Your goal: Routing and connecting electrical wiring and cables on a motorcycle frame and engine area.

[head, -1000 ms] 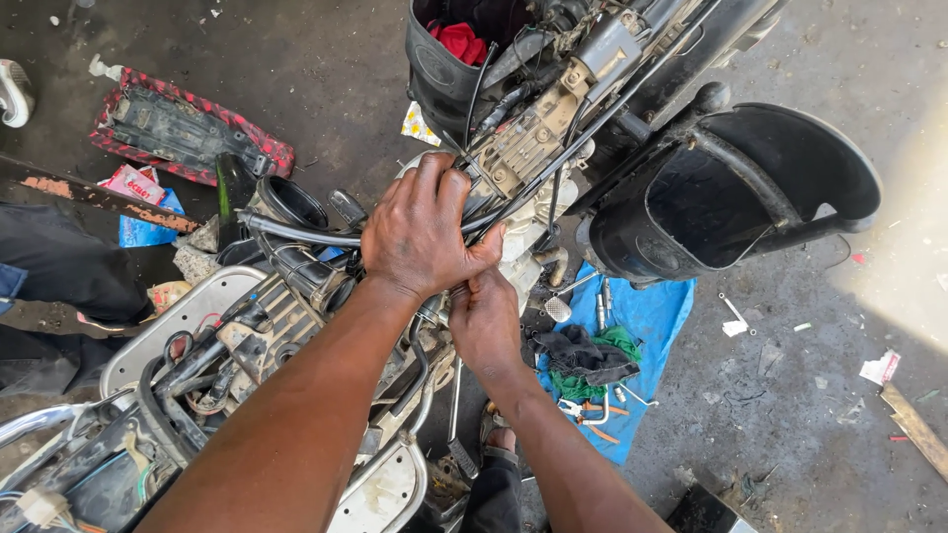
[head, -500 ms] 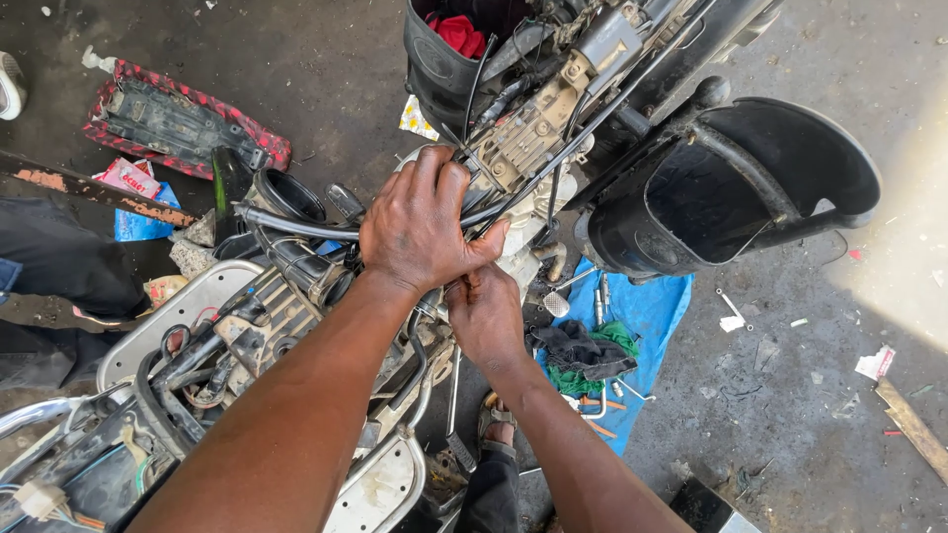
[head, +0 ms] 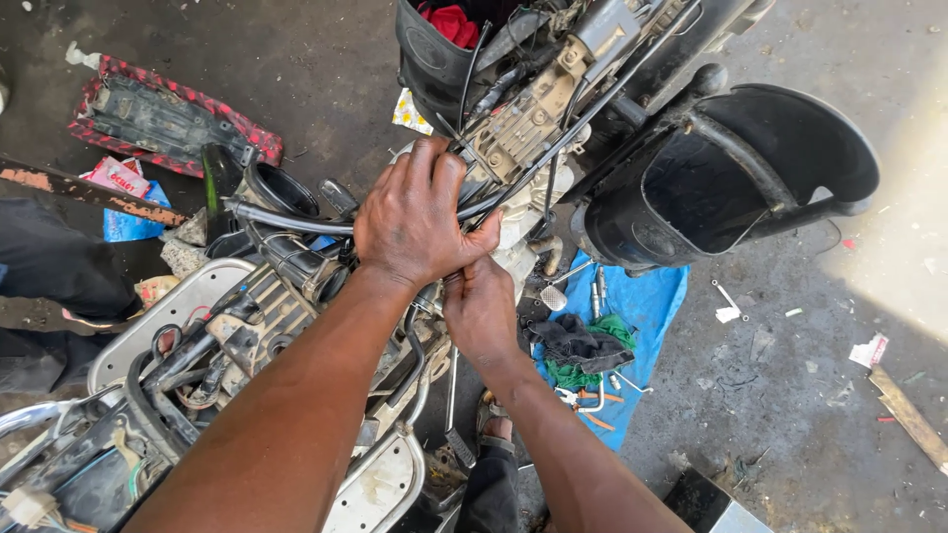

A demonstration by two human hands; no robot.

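Observation:
A stripped scooter frame [head: 247, 326] with bare metal parts fills the middle of the head view. My left hand [head: 415, 222] is closed over a bundle of black cables [head: 286, 219] that runs across the frame toward the engine block [head: 518, 123]. Just below it, my right hand [head: 479, 306] is shut on the same cables, partly tucked under the left hand. What the right fingertips touch is hidden.
A black plastic fender [head: 731, 178] juts out on the right. A blue cloth [head: 642, 316] on the floor carries several tools and dark rags [head: 583, 345]. A red-edged panel [head: 163, 123] lies at upper left. A dark-clothed person's leg [head: 49, 266] is at the left edge.
Both hands stay on the cable bundle. They sit slightly lower in the view than a second ago as the camera shifted; the grip looks the same.

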